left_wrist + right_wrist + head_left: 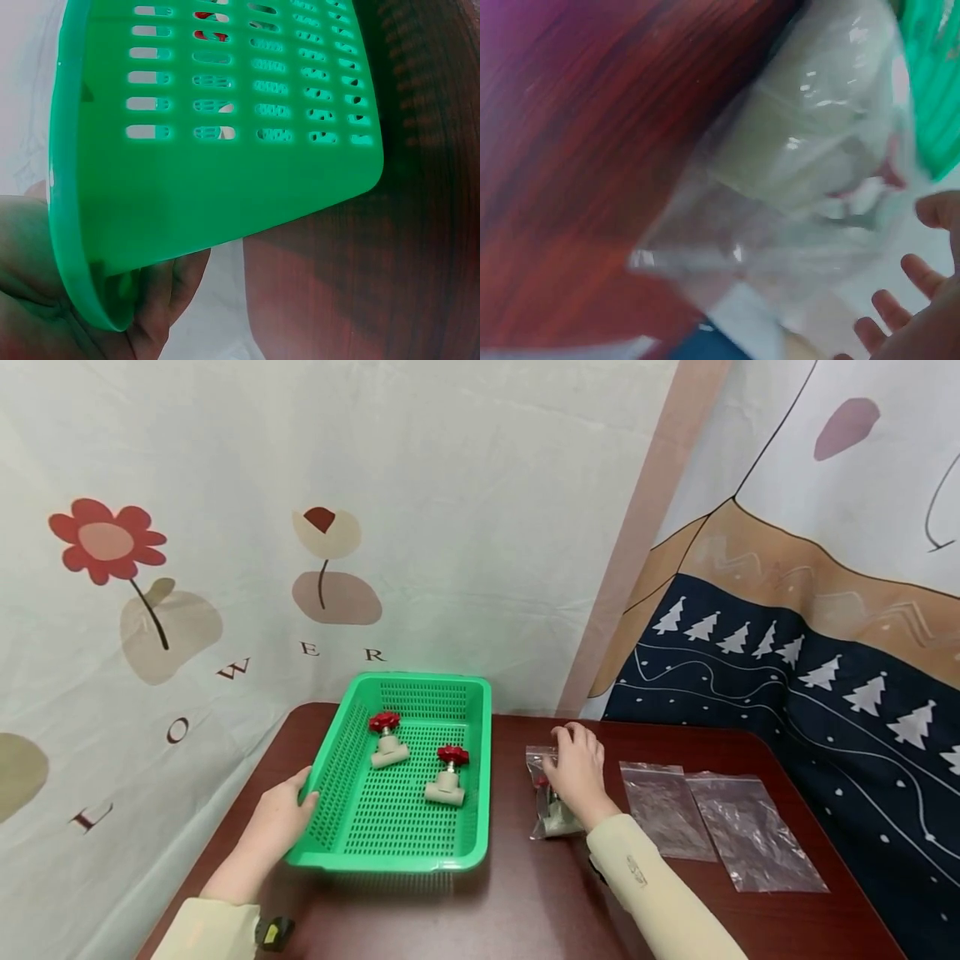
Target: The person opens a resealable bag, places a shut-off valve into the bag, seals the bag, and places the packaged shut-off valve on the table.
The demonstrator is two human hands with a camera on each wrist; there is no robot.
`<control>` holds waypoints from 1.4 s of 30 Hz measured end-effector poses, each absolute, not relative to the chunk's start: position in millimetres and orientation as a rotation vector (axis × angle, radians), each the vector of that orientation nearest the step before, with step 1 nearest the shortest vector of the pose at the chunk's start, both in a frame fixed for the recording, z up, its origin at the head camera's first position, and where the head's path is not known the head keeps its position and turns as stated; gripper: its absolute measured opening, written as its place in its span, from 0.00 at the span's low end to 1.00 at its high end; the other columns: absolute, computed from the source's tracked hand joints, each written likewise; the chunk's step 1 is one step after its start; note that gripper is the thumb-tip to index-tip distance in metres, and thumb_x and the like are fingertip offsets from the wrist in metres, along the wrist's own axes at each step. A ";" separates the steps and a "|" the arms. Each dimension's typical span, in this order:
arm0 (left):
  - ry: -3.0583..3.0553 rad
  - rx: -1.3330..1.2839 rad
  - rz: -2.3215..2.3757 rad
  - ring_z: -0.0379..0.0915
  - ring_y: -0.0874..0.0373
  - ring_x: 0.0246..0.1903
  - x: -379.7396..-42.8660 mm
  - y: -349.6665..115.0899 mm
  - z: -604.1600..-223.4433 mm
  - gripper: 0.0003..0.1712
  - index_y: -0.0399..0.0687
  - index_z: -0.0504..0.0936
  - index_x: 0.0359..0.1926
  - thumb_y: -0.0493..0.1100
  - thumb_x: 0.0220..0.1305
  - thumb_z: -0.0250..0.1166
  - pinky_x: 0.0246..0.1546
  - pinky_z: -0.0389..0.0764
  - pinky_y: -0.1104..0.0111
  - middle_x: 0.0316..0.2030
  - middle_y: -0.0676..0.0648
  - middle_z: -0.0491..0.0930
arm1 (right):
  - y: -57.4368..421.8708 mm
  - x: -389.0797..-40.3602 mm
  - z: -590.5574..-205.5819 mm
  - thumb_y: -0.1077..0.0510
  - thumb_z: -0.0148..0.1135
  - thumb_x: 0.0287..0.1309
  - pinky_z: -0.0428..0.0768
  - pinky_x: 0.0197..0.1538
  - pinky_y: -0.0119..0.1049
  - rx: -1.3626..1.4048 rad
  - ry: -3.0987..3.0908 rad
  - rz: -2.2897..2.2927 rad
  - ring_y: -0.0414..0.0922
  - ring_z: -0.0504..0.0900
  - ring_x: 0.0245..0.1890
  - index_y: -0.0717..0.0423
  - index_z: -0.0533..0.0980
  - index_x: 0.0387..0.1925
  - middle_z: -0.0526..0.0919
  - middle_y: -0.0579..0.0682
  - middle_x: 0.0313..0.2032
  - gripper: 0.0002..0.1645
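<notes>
Underneath: dark red-brown table (517, 910) with visible wood grain.
Room: pale cloth (487, 510) behind, printed with flowers and letters; at right, navy fabric (750, 710) with white fir trees.
Left hand: the left hand (273, 818) grips the basket's left rim, fingers curled round it.
Right hand: the right hand (581, 772) hovers over a zip bag, fingers loosely spread, grasping nothing.
Green basket: perforated basket (390, 862), left of centre, holding two pale valves with red handwheels, one (390, 752) farther back, the other (446, 789) nearer the right wall.
Zip bag: clear bag (535, 770) just right of the basket, a bagged valve (558, 821) inside.
Flat bags: two clear bags, one (663, 810) beside the other (757, 835), farther right.
</notes>
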State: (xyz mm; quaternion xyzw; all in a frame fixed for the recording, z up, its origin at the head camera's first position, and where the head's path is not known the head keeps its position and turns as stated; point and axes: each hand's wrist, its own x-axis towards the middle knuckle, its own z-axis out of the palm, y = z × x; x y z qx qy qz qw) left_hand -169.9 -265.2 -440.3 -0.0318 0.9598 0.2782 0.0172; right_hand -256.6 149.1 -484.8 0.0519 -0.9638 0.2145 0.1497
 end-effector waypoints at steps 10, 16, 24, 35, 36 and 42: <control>2.999 -0.097 0.848 0.72 0.38 0.46 -168.3 -267.1 -439.1 0.32 0.24 0.55 0.67 0.38 0.69 0.52 0.34 0.75 0.57 0.60 0.22 0.63 | 134.9 -199.4 -483.4 0.47 0.69 0.50 0.71 0.55 0.63 0.334 -2.896 0.323 0.65 0.63 0.63 0.54 0.69 0.62 0.60 0.62 0.67 0.38; 3.003 -0.079 0.854 0.72 0.36 0.47 -168.4 -267.2 -439.0 0.32 0.24 0.55 0.67 0.39 0.69 0.51 0.35 0.76 0.56 0.60 0.22 0.64 | 131.6 -197.1 -496.6 0.54 0.69 0.51 0.77 0.50 0.57 0.224 -2.959 0.370 0.66 0.63 0.62 0.61 0.63 0.65 0.58 0.67 0.66 0.42; 2.999 -0.087 0.852 0.74 0.44 0.38 -169.9 -267.3 -440.5 0.32 0.25 0.54 0.67 0.39 0.69 0.51 0.31 0.74 0.60 0.59 0.23 0.64 | 139.0 -208.7 -506.7 0.49 0.66 0.54 0.71 0.55 0.63 0.145 -2.909 0.529 0.66 0.59 0.65 0.58 0.60 0.68 0.57 0.66 0.67 0.43; 2.994 -0.095 0.848 0.72 0.38 0.46 -168.8 -266.7 -440.1 0.32 0.25 0.54 0.67 0.39 0.69 0.51 0.35 0.75 0.56 0.60 0.23 0.63 | 182.6 -227.8 -496.5 0.55 0.57 0.60 0.74 0.52 0.52 -0.357 -2.772 1.378 0.63 0.74 0.50 0.73 0.60 0.58 0.72 0.73 0.50 0.32; 2.996 -0.096 0.846 0.72 0.38 0.46 -168.5 -266.9 -440.4 0.32 0.25 0.54 0.67 0.39 0.69 0.51 0.35 0.75 0.56 0.60 0.23 0.63 | 185.9 -229.0 -497.7 0.56 0.57 0.61 0.76 0.48 0.49 -0.390 -2.781 1.466 0.60 0.77 0.47 0.73 0.59 0.58 0.74 0.72 0.48 0.32; 2.998 -0.076 0.856 0.74 0.41 0.40 -169.2 -265.7 -441.4 0.32 0.24 0.54 0.67 0.39 0.69 0.51 0.32 0.74 0.59 0.59 0.22 0.64 | 195.4 -233.2 -503.6 0.62 0.60 0.58 0.74 0.32 0.33 -0.458 -2.654 1.726 0.44 0.76 0.30 0.66 0.63 0.55 0.78 0.62 0.38 0.26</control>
